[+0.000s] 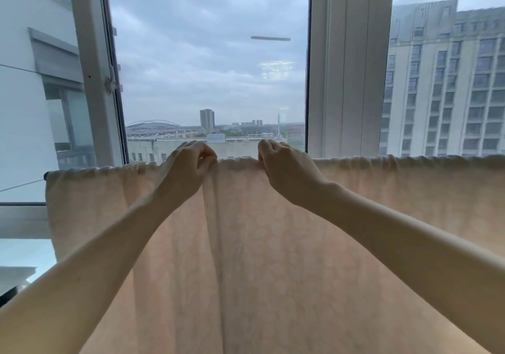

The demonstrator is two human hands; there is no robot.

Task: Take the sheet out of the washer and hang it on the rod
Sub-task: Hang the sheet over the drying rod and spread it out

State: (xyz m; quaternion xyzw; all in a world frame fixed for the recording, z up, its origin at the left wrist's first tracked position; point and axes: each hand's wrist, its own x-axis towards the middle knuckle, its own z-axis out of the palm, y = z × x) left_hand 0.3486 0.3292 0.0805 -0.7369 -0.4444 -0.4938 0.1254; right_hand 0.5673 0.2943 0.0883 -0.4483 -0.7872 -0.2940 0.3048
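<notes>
The sheet (273, 258) is pale pink with a faint pattern of round shapes. Light shines through it. It hangs over the rod (46, 175) and fills the lower half of the frame, from the middle left to the right edge and down to the bottom. Its top edge lies along the rod in small bunched wrinkles. A long soft fold runs straight down near the middle. Two spots on the top edge, close together near the middle of the frame, are pinched by fingers. The rod lies level and is almost all covered. Only its dark tip pokes out at the sheet's left end.
</notes>
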